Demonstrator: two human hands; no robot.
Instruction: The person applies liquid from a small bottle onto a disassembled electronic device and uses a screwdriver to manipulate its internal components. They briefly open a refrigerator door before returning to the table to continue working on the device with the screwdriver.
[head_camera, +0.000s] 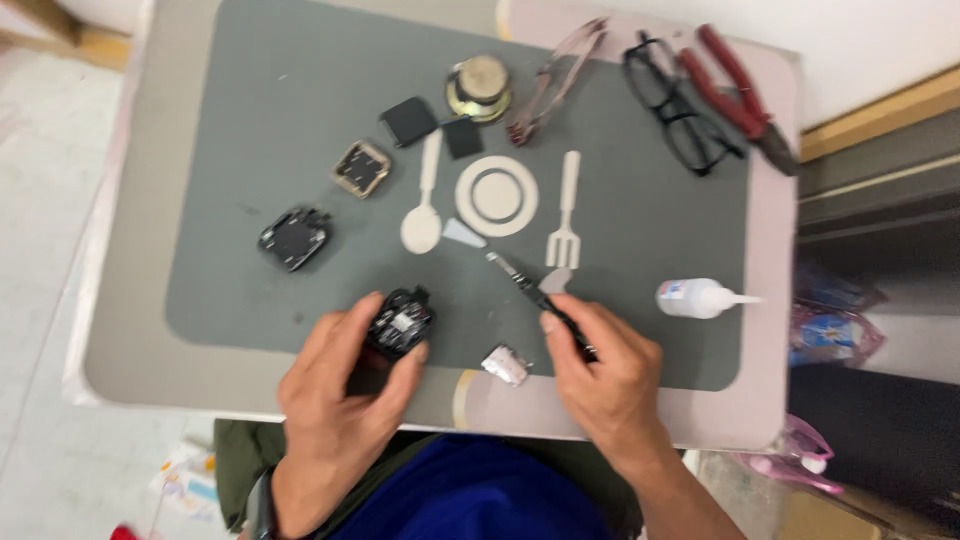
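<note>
My left hand grips a small black square device body with its insides showing, held at the near edge of the grey mat. In my right hand is a thin black tool with a metal tip, pointing up and to the left over the mat. Between my hands lies a small silvery part. A second open black device body rests farther left on the mat.
On the mat lie a square frame part, two black square pieces, a round speaker, tweezers, black glasses, red pliers and a white glue bottle. The table edge runs near me.
</note>
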